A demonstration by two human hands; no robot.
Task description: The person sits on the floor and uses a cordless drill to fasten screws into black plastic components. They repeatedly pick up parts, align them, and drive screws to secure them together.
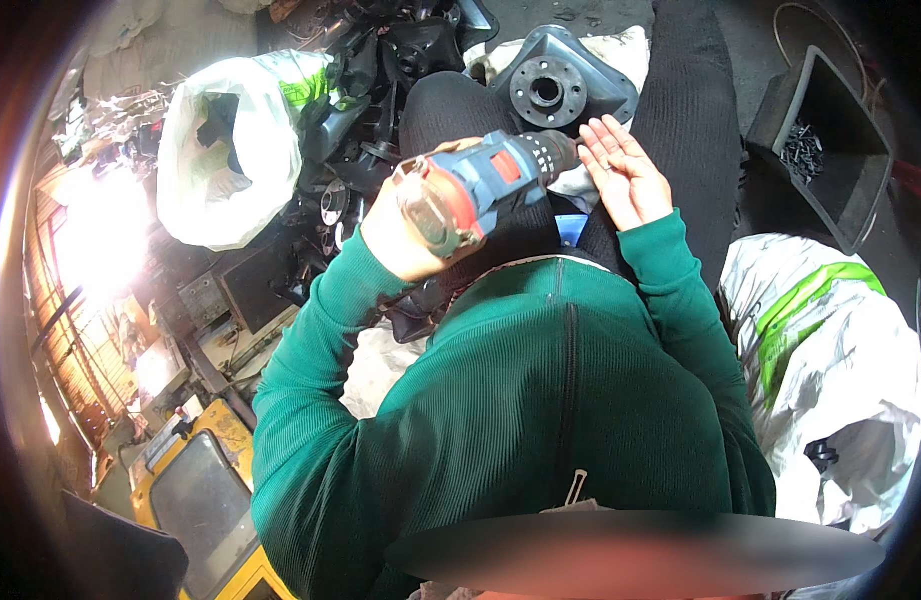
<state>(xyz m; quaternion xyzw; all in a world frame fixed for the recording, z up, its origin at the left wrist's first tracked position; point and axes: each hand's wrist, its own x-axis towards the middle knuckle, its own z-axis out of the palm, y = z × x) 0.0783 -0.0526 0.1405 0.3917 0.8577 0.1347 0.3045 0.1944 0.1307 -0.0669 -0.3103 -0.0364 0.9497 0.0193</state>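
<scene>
My left hand (405, 225) is closed around a blue and red cordless drill (490, 180) held above my lap, its black chuck facing right. Close to the chuck tip, my right hand (625, 172) lies palm up with its fingers stretched out. A small dark spot shows between the chuck and those fingers, too small to make out. Beyond both hands, between my knees, sits a dark plastic part (605, 85) with a flared body. A round grey flange (547, 91) with a ring of holes and a central bore faces up on it.
A black bin (860, 150) with many small screws (802, 152) stands tilted at the right. Below it lies a white and green sack (830, 350). An open white bag (185, 185) stands at the left, beside a heap of dark plastic parts (420, 45). A yellow-framed panel (195, 500) is at the lower left.
</scene>
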